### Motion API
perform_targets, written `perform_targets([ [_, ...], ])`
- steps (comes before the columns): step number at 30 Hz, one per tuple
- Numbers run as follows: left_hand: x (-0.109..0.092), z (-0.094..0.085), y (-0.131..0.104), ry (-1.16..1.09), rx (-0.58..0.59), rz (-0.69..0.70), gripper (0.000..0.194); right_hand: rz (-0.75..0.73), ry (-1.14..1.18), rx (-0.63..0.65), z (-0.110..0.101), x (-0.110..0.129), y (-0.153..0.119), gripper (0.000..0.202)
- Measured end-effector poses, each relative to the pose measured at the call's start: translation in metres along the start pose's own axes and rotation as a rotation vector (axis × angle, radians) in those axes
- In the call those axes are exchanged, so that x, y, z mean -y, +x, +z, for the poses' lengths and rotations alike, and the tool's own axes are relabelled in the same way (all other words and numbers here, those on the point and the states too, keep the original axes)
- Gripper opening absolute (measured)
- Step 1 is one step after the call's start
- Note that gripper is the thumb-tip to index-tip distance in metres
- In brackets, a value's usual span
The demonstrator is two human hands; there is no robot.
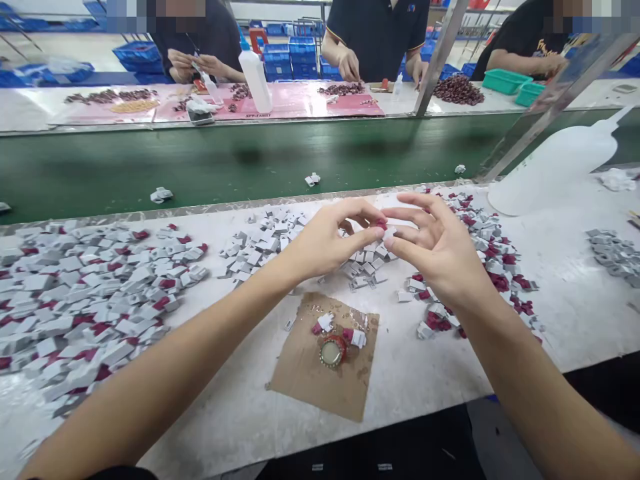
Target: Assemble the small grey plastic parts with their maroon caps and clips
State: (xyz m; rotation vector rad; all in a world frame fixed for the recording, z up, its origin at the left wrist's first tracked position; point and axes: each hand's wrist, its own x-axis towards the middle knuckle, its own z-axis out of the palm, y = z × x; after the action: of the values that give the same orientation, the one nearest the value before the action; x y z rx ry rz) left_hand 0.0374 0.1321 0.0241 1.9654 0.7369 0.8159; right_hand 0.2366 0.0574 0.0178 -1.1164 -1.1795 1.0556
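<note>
My left hand (335,237) pinches a small dark red plastic piece (381,224) between thumb and fingertips. Against it, my right hand (437,250) has a small white plastic piece (389,235) between its thumb and fingers, its other fingers spread. The two pieces touch or nearly touch; exactly how they meet is too small to tell. Below the hands lies a cardboard sheet (315,390) bearing a bottle cap (331,352) and a couple of red-and-white pieces (354,337). Behind my hands is a heap of light grey plastic parts (270,240), partly covered by my left hand.
A wide pile of grey and dark red parts (100,293) spreads at left, another (493,260) at right. A white squeeze bottle (555,163) lies beyond my right hand. Past the green conveyor belt (210,157), co-workers sit at a far table. A metal post (440,57) rises there.
</note>
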Motion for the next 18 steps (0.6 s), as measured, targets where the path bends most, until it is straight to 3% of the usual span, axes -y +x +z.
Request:
perform_targets([
  [3, -0.006, 0.004, -0.020, -0.036, -0.040, -0.030, 0.010, 0.016, -0.022, 0.013, -0.003, 0.000, -0.025, 0.038],
  [8, -0.017, 0.016, -0.056, -0.152, -0.024, -0.028, 0.010, 0.202, 0.071, 0.031, -0.005, -0.010, -0.064, 0.036],
  [11, -0.021, 0.023, -0.075, -0.140, 0.001, -0.082, 0.011, 0.183, 0.040, -0.007, 0.000, -0.013, -0.082, 0.028],
  [14, -0.020, 0.020, -0.091, -0.004, 0.015, -0.107, 0.015, 0.142, -0.044, -0.081, 0.003, -0.012, -0.097, 0.022],
  [18, -0.002, -0.003, -0.103, 0.407, -0.085, -0.136, 0.024, 0.084, -0.239, -0.094, -0.004, -0.016, -0.120, 0.011],
])
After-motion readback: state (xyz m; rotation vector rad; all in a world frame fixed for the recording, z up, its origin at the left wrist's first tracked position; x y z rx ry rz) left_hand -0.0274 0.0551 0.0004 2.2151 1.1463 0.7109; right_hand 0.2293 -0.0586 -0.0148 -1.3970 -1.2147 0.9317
